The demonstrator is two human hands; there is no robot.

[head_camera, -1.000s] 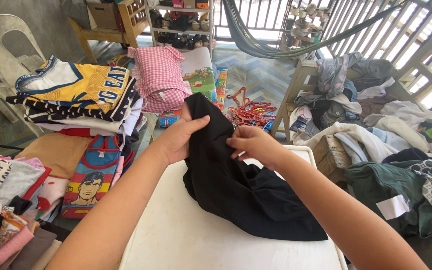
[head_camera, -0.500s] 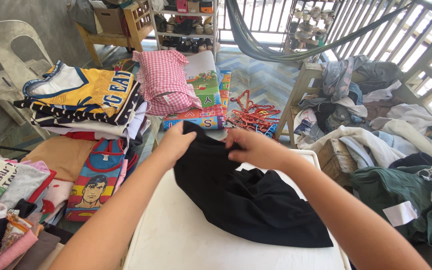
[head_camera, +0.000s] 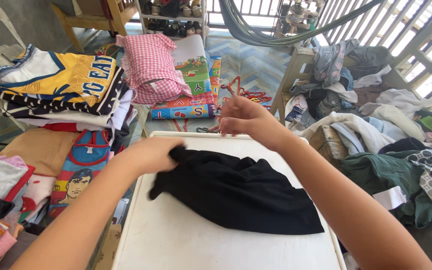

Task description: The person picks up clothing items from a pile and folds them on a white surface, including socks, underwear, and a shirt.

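Gripping the crumpled black cloth garment at nine o'clock, our left hand pins it to the white plastic table while our right hand hovers open at twelve.

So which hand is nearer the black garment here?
Left. The left hand rests on the black garment at its left end; the right hand is raised above the table's far edge, off the cloth.

A stack of folded shirts is seen at left, topped by a yellow jersey. A pink checked pillow lies beside a colourful play mat. Red hangers are noted on the floor. Unfolded clothes are heaped at right.
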